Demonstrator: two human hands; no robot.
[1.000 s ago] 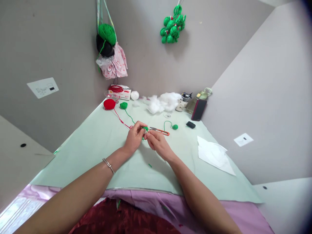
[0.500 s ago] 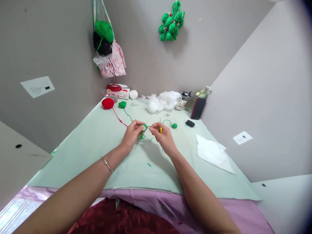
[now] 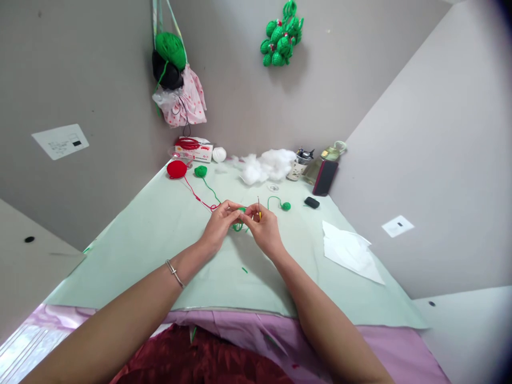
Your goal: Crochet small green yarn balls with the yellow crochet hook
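My left hand [image 3: 219, 226] is closed on a small green crochet piece [image 3: 242, 209], mostly hidden by my fingers. Loops of green yarn [image 3: 237, 228] hang just beneath it. A crochet hook with a yellow part [image 3: 260, 215] is held in my right hand [image 3: 264, 228], its thin shaft pointing up. The right thumb and fingertips meet the left fingertips at the green piece. What lies between those tips cannot be made out. Left of my hands, red yarn [image 3: 200, 199] trails from a red ball [image 3: 176, 169], and a strand leads from a green yarn ball [image 3: 200, 172].
White stuffing [image 3: 268, 166] lies at the back of the table [image 3: 160, 240]. A cup of tools [image 3: 296, 169], a phone [image 3: 325, 178] and a black case [image 3: 312, 202] stand right of it. A small green ball [image 3: 285, 206] and white paper [image 3: 350, 250] lie on the right.
My right hand has moved left, and the fingertips of both hands now meet around the green piece. The yellow hook has shifted left and sits lower between my fingers.
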